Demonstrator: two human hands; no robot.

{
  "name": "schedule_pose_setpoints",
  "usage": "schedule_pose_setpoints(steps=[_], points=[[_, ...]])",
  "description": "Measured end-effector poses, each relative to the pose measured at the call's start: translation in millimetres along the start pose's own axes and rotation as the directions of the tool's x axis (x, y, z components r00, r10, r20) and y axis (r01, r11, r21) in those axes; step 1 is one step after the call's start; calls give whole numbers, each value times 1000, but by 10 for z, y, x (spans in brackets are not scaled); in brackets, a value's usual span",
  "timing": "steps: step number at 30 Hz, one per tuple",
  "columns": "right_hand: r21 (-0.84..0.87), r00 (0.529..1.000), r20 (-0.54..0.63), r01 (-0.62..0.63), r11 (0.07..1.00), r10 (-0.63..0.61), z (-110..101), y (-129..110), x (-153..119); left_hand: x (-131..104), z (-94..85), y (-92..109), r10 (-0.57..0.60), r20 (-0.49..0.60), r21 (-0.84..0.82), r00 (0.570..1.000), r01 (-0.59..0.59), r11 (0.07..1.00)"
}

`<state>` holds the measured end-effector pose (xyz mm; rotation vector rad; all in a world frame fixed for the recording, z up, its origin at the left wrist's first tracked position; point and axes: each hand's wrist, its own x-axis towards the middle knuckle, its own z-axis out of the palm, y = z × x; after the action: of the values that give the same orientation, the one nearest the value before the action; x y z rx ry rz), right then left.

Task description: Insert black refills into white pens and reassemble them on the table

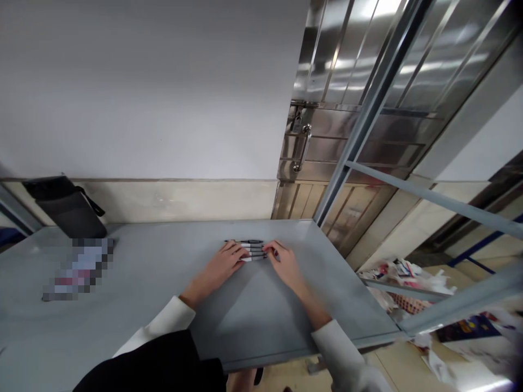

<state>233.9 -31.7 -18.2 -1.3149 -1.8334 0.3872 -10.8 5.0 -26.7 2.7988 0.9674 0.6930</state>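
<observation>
Several pens point(256, 254) with white and grey barrels and dark tips lie side by side in a row on the grey table. A dark pen point(247, 241) lies at the far side of the row. My left hand point(224, 265) rests over the left ends of the pens, its fingers bent together against them. At the right ends, my right hand point(283, 262) has its thumb and index finger curled in and touching the pen tips. The fingers cover both ends of the row, so the exact hold on each pen is partly hidden.
On the left of the grey table point(155, 294) stand a dark case with a strap point(69, 207) and a pixelated flat item point(79, 272). A metal frame post point(368, 120) rises at the right corner. Beyond it are a steel door point(318, 136) and piled plastic bags point(408, 277).
</observation>
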Motion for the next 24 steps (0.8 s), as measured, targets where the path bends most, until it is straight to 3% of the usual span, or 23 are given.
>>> schedule_pose_setpoints(steps=[10,24], points=[[-146,981,133,158,977,-139,39,-137,-69,-37,-22,53,-16,-65,49,998,19,999],[-304,969,210,191,933,-129,-56,-399,89,-31,-227,187,22,-193,-8,981,-24,1000]])
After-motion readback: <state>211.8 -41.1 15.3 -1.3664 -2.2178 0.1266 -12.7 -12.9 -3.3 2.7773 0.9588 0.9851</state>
